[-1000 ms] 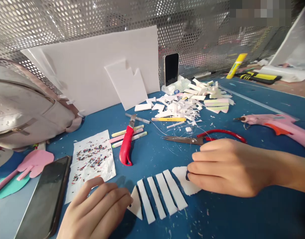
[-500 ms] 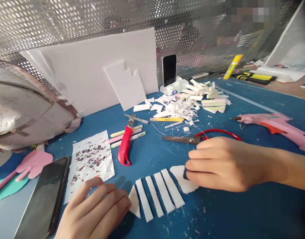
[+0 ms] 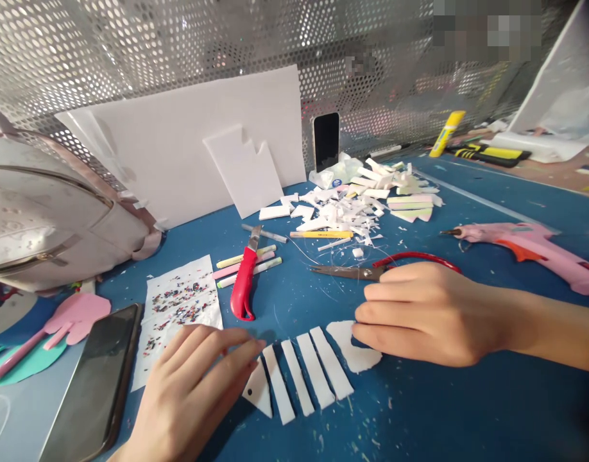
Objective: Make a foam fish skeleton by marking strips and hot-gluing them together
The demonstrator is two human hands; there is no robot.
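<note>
A fish-shaped row of flat white cut pieces lies on the blue table. At its left is a pointed head piece (image 3: 258,390) with a black dot. Several separate strips (image 3: 315,369) follow, then a notched tail piece (image 3: 348,345) at the right. My left hand (image 3: 191,378) reaches over the head piece's upper edge, its fingers stretched out and seemingly holding nothing. My right hand (image 3: 426,314) is closed, its curled fingertips at the tail piece; what is under them, if anything, is hidden. Just behind it lie red-handled scissors (image 3: 347,273), partly covered by the hand.
A red-handled knife (image 3: 244,282) lies by several pens (image 3: 249,273). Speckled bits cover a paper sheet (image 3: 210,308) beside a dark phone (image 3: 95,378). White scraps (image 3: 342,208) are heaped behind. A pink glue gun (image 3: 539,247) lies at right, a bag (image 3: 58,218) at left.
My left hand has shifted up off the head piece, leaving its black dot in view. The fingers are straighter now. My right hand has stayed almost in place; the view has shifted slightly.
</note>
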